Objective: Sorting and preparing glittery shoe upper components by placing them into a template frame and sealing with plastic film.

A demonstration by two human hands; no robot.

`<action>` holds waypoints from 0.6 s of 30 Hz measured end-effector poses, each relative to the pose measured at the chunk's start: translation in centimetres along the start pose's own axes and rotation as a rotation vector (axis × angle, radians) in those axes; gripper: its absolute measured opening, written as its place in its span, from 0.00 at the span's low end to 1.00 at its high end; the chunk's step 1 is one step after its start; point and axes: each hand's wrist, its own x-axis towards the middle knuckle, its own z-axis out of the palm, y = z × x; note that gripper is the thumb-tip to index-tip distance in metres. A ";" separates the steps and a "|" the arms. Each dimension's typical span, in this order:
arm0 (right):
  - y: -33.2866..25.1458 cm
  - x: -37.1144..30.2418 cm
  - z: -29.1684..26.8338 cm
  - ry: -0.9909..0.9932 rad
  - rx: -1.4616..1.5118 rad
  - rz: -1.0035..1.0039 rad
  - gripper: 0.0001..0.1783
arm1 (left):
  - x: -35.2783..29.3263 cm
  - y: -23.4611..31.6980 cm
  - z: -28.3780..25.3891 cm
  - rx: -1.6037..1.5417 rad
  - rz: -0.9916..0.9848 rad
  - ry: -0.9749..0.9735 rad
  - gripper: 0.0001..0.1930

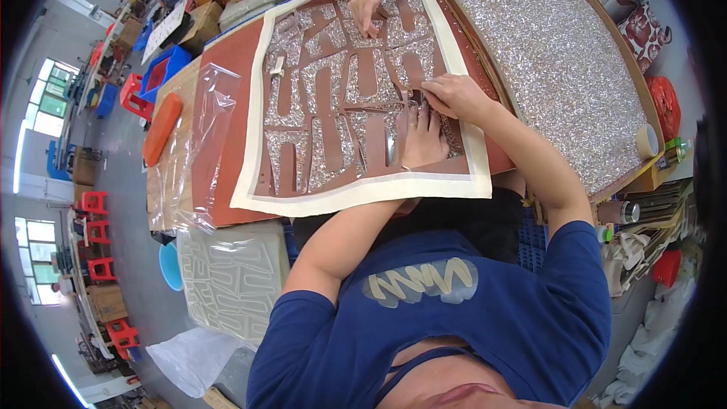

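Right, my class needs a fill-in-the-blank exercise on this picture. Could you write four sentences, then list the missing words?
1. The border of the patterned panel is coloured ____.
2. The person's left hand lies on the panel, palm facing ____.
3. The roll of tape is on the person's ____ side.
4. The person's short-sleeved shirt is dark ____.

Missing words: cream; down; right; blue.

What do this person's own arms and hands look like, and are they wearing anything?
The left hand and right hand are both gloveless. Short, dark-blue fabric sleeves leave the forearms bare. A thin, gold-looking bracelet seems to circle the left wrist.
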 end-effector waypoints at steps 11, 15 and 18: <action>-5.5 -12.2 -4.8 -0.284 0.064 -0.205 0.40 | 0.1 0.7 -1.6 0.048 -0.020 0.016 0.25; -2.9 -9.0 -3.7 -0.022 0.189 -0.150 0.20 | -0.2 0.5 -1.9 0.138 -0.031 0.056 0.23; -1.1 -6.7 -3.0 -0.063 0.177 -0.292 0.20 | -0.7 0.9 -1.4 0.175 -0.028 0.077 0.25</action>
